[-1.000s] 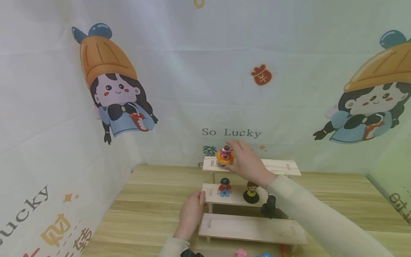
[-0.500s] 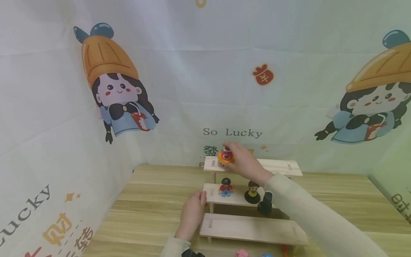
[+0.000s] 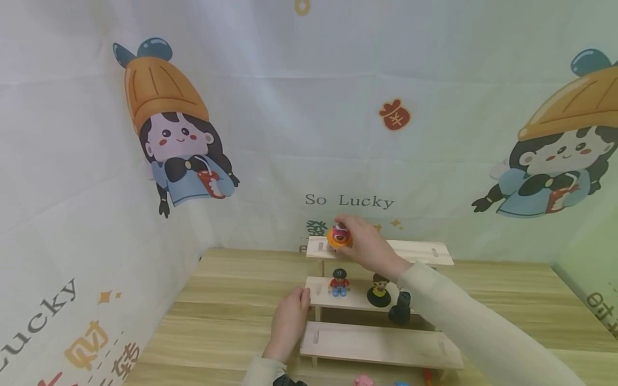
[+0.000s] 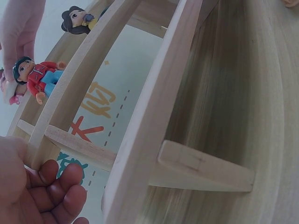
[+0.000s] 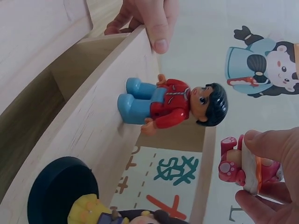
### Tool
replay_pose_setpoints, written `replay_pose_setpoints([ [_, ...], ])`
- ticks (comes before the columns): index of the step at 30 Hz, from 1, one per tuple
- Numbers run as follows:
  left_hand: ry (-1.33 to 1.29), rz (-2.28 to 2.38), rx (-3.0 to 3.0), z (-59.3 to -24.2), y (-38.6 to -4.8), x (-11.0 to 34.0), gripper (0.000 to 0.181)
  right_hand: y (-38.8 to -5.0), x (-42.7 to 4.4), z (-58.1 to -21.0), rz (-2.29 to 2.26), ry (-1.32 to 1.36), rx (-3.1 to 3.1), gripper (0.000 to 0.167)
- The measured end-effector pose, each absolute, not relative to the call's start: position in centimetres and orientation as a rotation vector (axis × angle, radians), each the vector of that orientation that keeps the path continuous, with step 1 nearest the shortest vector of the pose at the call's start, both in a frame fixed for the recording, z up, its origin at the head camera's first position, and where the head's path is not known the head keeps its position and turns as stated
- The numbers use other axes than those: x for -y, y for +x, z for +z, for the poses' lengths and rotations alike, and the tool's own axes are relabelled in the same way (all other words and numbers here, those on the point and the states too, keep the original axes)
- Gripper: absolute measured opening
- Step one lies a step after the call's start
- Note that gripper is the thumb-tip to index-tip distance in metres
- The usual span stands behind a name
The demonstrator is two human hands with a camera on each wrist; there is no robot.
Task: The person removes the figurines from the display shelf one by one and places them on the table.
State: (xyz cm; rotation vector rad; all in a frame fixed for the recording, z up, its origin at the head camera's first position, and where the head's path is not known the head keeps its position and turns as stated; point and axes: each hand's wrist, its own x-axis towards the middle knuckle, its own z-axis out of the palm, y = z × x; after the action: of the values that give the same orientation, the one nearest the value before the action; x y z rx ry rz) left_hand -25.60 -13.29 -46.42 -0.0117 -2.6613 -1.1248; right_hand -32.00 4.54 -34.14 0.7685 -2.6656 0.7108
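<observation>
My right hand (image 3: 372,247) pinches a small pink bear figurine (image 3: 340,234) with an orange ring around it, at the left end of the top shelf (image 3: 425,250). In the right wrist view the bear's pink feet (image 5: 228,170) and the ring's pale underside (image 5: 250,170) show between thumb and fingers. Whether it touches the board is unclear. My left hand (image 3: 288,321) grips the left end of the middle shelf (image 3: 316,289), thumb on top. On that shelf stand a toy figure in a red jacket (image 3: 339,283) and a dark-haired doll (image 3: 379,289) on a round black base.
A lower shelf (image 3: 381,343) of the wooden stand is in front. Below it, a pink object (image 3: 363,380), a blue one (image 3: 402,383) and a red one (image 3: 428,375) are cut off by the frame. A printed cloth (image 3: 289,118) hangs behind.
My right fingers have come down over the top of the bear figurine, hiding more of it. The left hand keeps its grip on the shelf.
</observation>
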Motion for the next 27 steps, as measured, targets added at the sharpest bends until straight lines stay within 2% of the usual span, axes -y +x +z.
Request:
replay_pose_setpoints([
  [11, -0.013, -1.118, 2.658, -46.5, -25.7, 13.2, 0.029, -30.2, -4.8, -33.4, 0.729, 0.806, 2.607, 0.064],
  [27, -0.02, -1.109, 2.673, -46.3, -25.7, 13.3, 0.029, -25.9, -5.4, -33.8, 0.697, 0.838, 2.598, 0.065],
])
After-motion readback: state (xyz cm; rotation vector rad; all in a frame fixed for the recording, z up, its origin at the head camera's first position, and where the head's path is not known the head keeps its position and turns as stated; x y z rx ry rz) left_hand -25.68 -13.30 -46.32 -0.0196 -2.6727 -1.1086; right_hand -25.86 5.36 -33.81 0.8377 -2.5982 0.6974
